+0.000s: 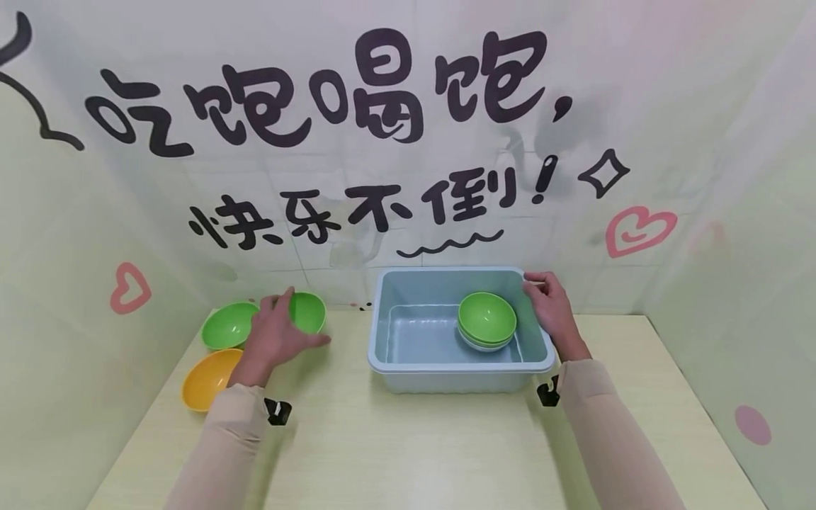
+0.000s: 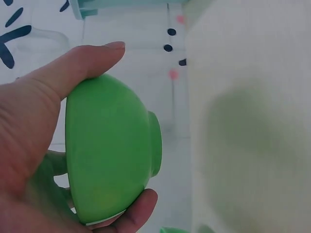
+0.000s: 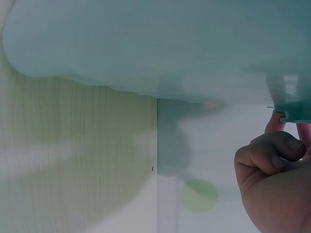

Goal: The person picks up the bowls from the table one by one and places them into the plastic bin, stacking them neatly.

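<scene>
My left hand (image 1: 275, 333) grips a green bowl (image 1: 309, 312) by its rim, thumb on one side and fingers on the other. In the left wrist view this bowl (image 2: 109, 150) shows its rounded outside and foot, held up off the table. At the right end of a light blue plastic basin (image 1: 459, 368), my right hand (image 1: 551, 304) pinches the rim at the far corner. Inside the basin, towards the right, sits a small stack of bowls (image 1: 487, 317) with a green one on top and a whitish one at the bottom.
Left of my left hand stand another green bowl (image 1: 226, 326) and, nearer, an orange bowl (image 1: 207, 381) partly covered by my wrist. The pale wooden table (image 1: 408, 453) ends at a white printed curtain (image 1: 319, 163) behind and at the sides.
</scene>
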